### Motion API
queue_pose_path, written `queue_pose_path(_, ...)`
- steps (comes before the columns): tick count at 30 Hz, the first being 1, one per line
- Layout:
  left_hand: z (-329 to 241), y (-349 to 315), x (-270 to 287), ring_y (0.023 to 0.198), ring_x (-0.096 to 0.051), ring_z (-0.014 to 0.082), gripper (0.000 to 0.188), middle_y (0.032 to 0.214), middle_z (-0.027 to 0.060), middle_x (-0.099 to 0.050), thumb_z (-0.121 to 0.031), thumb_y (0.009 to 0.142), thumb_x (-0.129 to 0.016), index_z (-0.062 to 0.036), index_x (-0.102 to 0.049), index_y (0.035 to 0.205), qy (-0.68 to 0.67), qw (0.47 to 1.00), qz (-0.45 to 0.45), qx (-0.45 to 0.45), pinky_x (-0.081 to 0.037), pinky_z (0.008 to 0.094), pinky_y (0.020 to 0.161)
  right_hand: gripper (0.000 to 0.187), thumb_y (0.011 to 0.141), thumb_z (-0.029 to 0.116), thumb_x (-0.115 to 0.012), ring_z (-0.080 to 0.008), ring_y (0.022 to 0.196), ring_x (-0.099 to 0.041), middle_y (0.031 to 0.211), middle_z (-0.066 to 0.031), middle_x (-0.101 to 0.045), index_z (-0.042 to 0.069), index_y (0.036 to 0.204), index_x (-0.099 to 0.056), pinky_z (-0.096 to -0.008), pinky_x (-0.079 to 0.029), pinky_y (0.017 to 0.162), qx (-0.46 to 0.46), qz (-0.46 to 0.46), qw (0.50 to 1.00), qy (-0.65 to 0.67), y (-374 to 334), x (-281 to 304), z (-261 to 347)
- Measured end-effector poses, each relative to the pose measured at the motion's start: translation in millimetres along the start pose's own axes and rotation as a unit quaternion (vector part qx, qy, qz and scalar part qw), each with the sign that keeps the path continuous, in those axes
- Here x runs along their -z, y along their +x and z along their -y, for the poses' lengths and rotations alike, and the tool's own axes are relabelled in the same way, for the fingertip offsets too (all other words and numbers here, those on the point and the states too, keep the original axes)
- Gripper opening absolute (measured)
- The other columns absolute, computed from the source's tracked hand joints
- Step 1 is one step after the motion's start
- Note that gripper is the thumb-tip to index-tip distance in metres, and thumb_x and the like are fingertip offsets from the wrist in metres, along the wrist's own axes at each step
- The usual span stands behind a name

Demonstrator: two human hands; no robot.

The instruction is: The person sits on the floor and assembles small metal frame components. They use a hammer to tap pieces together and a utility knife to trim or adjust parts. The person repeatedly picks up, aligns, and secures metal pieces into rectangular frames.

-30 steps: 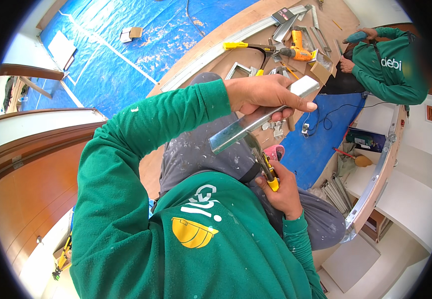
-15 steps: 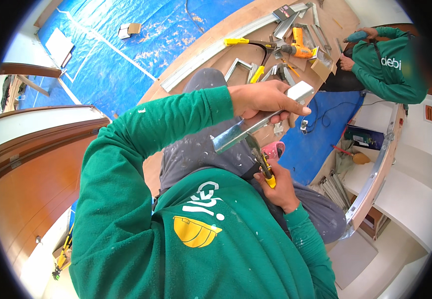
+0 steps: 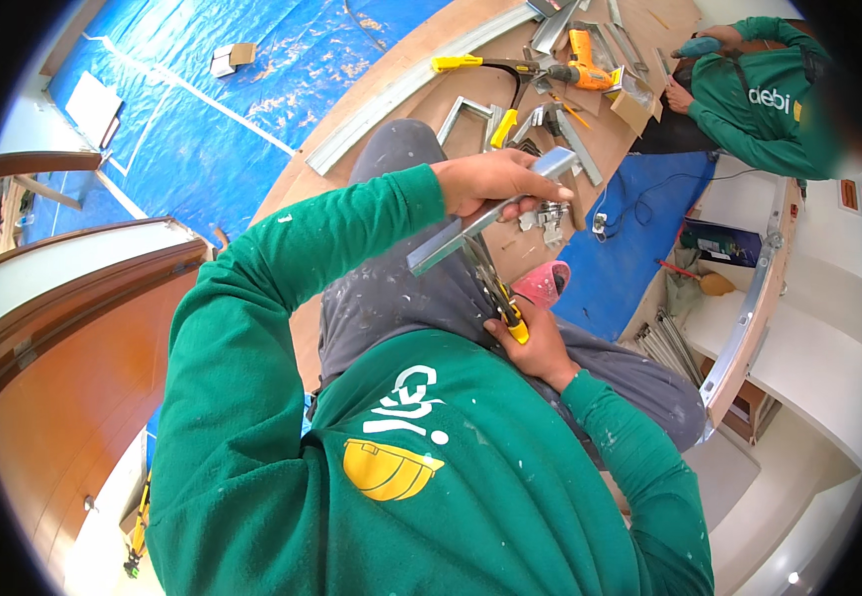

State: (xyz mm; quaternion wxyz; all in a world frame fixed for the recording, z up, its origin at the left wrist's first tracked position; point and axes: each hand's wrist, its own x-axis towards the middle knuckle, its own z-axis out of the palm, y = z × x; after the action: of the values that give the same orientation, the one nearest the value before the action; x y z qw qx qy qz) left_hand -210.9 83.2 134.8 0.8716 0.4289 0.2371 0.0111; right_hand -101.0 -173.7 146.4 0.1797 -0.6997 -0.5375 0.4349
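My left hand [image 3: 490, 179] is closed around a short length of grey metal channel [image 3: 485, 221], holding it tilted in front of my chest, its far end up near my fingers and its near end lower and to my left. My right hand [image 3: 535, 343] grips the yellow-and-black handles of the tin snips [image 3: 495, 288], whose blades point up at the underside of the channel; I think they touch it, though the contact is hard to see. Compared with half a second ago, the channel has dropped a little and sits closer to my knees, and the snips have stayed under it. Beyond my grey trousers lies the wooden floor panel [image 3: 351, 149] with more metal offcuts [image 3: 470, 114], an orange drill [image 3: 585, 60] and a blue tarpaulin [image 3: 212, 119]. Another person in a green top [image 3: 759, 104] crouches at the upper right
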Motion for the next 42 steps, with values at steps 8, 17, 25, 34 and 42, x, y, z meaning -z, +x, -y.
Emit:
queue_pose_path(8,-10.8,-1.4,4.3,0.046,-0.049,0.0039,0.035,0.062,-0.0041,-0.054,-0.035,0.096,-0.081,-0.0091,-0.062,0.085,-0.033,0.999,0.029,-0.023,-0.036,0.0217,0.042,0.045,0.092,0.038,-0.082,-0.0414,0.073,-0.062,0.083,-0.0236,-0.066,-0.002,0.103,-0.064,-0.0465,-0.047,0.067,-0.024,0.009,0.999,-0.03,2.9,17.0,16.6)
queue_pose_path(17,-7.0,-12.4,2.9,0.046,-0.052,0.0054,0.041,0.065,-0.0014,-0.058,-0.04,0.092,-0.085,-0.0081,-0.06,0.085,0.041,0.999,0.007,-0.029,-0.039,0.0232,0.043,0.046,0.092,0.037,-0.081,-0.0407,0.075,-0.065,0.086,-0.0239,-0.067,-0.002,0.108,-0.063,-0.046,-0.049,0.069,-0.03,0.033,0.999,-0.01,-7.3,27.5,41.1)
queue_pose_path(25,-17.7,-27.2,-6.0,0.046,-0.05,0.005,0.043,0.064,-0.0026,-0.055,-0.043,0.093,-0.083,-0.0062,-0.062,0.091,0.026,0.998,-0.03,-0.04,-0.038,0.0232,0.043,0.045,0.092,0.038,-0.081,-0.0479,0.074,-0.063,0.08,-0.0251,-0.064,-0.001,0.101,-0.06,-0.0489,-0.047,0.064,-0.02,0.037,0.999,-0.02,-6.2,27.5,38.7)
queue_pose_path(34,-7.2,-18.8,-0.9,0.048,-0.051,0.0048,0.045,0.066,-0.0028,-0.056,-0.046,0.096,-0.079,-0.0036,-0.066,0.098,0.017,0.999,-0.013,-0.038,-0.039,0.0226,0.045,0.045,0.092,0.038,-0.081,-0.048,0.075,-0.063,0.083,-0.0257,-0.066,-0.002,0.103,-0.063,-0.048,-0.049,0.065,-0.025,0.029,0.999,-0.022,-4.7,22.0,27.4)
queue_pose_path(42,17.1,-23.7,62.5,0.105,-0.069,0.0266,0.056,0.11,0.0175,-0.072,-0.05,0.11,-0.051,0.0032,-0.06,0.125,-0.145,0.951,-0.152,-0.227,-0.056,0.0394,0.097,0.042,0.094,0.037,-0.081,-0.0324,0.07,-0.065,0.078,-0.0173,-0.068,-0.002,0.099,-0.065,-0.0429,-0.049,0.066,-0.017,-0.055,0.998,0.015,7.2,26.0,12.6)
